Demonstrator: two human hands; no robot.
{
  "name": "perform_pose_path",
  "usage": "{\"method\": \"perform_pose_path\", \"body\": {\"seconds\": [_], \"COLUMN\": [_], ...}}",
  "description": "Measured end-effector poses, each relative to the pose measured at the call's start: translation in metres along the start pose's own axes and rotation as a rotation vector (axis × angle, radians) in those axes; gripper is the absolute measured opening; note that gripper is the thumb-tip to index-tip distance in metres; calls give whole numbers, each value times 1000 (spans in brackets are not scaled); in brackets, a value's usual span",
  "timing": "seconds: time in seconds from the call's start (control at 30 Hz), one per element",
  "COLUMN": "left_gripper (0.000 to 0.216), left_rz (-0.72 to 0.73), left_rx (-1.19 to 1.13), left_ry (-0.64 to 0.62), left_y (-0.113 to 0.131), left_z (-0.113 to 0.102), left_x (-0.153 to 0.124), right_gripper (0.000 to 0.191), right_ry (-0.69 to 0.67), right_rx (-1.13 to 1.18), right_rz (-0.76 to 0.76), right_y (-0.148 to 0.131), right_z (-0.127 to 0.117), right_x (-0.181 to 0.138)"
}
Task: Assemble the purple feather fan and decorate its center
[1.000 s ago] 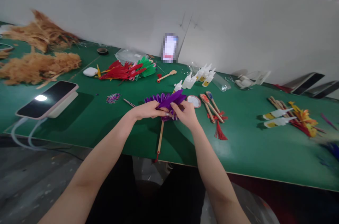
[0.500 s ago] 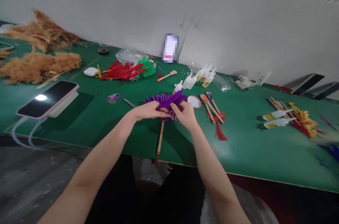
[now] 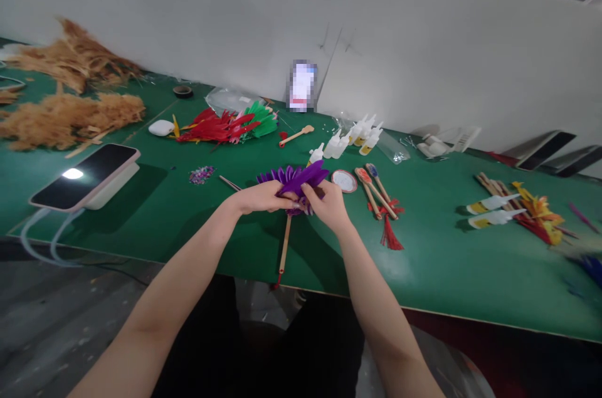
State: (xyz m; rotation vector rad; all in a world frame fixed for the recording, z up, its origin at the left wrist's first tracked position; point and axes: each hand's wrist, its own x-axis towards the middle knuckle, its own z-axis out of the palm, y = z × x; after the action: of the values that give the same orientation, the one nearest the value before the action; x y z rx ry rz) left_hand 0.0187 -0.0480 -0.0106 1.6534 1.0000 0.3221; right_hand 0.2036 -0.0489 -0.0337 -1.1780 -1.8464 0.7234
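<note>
A fan of purple feathers (image 3: 294, 177) on a thin wooden stick (image 3: 285, 246) lies on the green table (image 3: 197, 216) near its front edge. My left hand (image 3: 260, 197) is closed on the feathers from the left, pressing them at the base. From the right, my right hand (image 3: 328, 205) pinches one purple feather between thumb and fingers, laying it over the fan. The stick points toward me, past the table edge.
A phone on a white stand (image 3: 84, 176) sits at the left, with tan feather heaps (image 3: 66, 115) behind it. Red and green feathers (image 3: 226, 125), white glue bottles (image 3: 350, 136), a small round lid (image 3: 344, 180), painted sticks with red tassels (image 3: 382, 204) and more bottles and feathers (image 3: 517, 210) lie around.
My right hand has slid the loose purple feather slightly left and lower onto the fan. My left hand has stayed on the feathers.
</note>
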Motion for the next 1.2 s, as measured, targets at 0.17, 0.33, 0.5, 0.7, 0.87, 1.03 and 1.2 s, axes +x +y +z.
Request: {"method": "perform_pose_path", "body": {"seconds": [0.17, 0.33, 0.5, 0.7, 0.87, 1.03, 1.2], "left_gripper": [28, 29, 33, 46, 45, 51, 41], "left_rz": [10, 30, 45, 35, 25, -17, 45], "left_rx": [3, -14, -31, -17, -61, -108, -108], "left_ry": [-76, -93, -88, -96, -40, 75, 108], "left_y": [1, 2, 3, 4, 5, 2, 1], "left_z": [-2, -3, -2, -2, -3, 0, 5], "left_x": [-2, -3, -3, -3, -4, -1, 3], "right_gripper": [29, 30, 33, 33, 35, 37, 38], "right_ry": [15, 8, 23, 52, 69, 80, 59], "right_rx": [-2, 6, 7, 13, 74, 111, 238], "right_rz": [16, 35, 42, 18, 30, 29, 96], "right_y": [3, 5, 4, 4, 5, 1, 0], "right_z": [-1, -1, -1, -3, -4, -2, 3], "right_x": [1, 1, 1, 2, 2, 0, -1]}}
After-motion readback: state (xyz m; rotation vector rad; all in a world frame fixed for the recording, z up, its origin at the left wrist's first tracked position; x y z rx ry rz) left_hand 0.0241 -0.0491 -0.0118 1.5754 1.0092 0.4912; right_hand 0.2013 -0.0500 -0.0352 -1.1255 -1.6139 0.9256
